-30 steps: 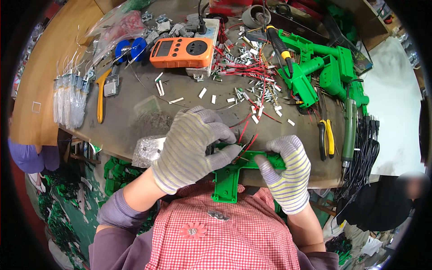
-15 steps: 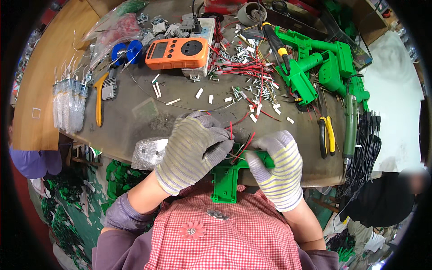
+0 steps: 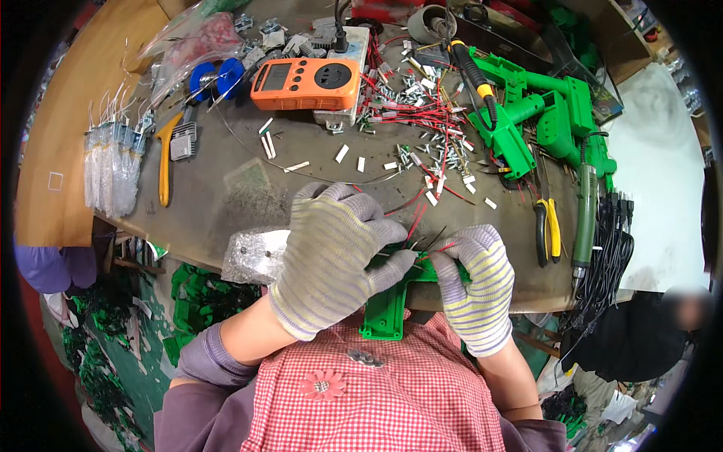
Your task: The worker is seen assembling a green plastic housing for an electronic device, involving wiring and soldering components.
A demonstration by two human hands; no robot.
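Note:
A green plastic housing (image 3: 385, 310) lies at the table's near edge, its handle-like leg pointing toward me. Thin red wires (image 3: 416, 221) and a black wire (image 3: 437, 236) rise from its upper part. My left hand (image 3: 339, 252), in a grey and yellow striped knit glove, is closed at the wires, thumb and forefinger at their base; the exact grip is partly hidden. My right hand (image 3: 476, 288), gloved alike, pinches a red wire end (image 3: 444, 247) over the housing's right side. A bubble-wrapped piece (image 3: 256, 255) sits beside my left hand.
An orange meter (image 3: 305, 84), a solder spool (image 3: 216, 79) and scattered screws and red leads (image 3: 422, 113) lie farther back. To the right are a soldering iron (image 3: 473, 74), green housings (image 3: 520, 128), yellow-black pliers (image 3: 547, 230), a green electric screwdriver (image 3: 585, 218) and black cables (image 3: 606, 256).
My left hand has shifted right, closer to my right hand. The right fingers have closed on a red wire, which now leans right. The whole view has shifted slightly.

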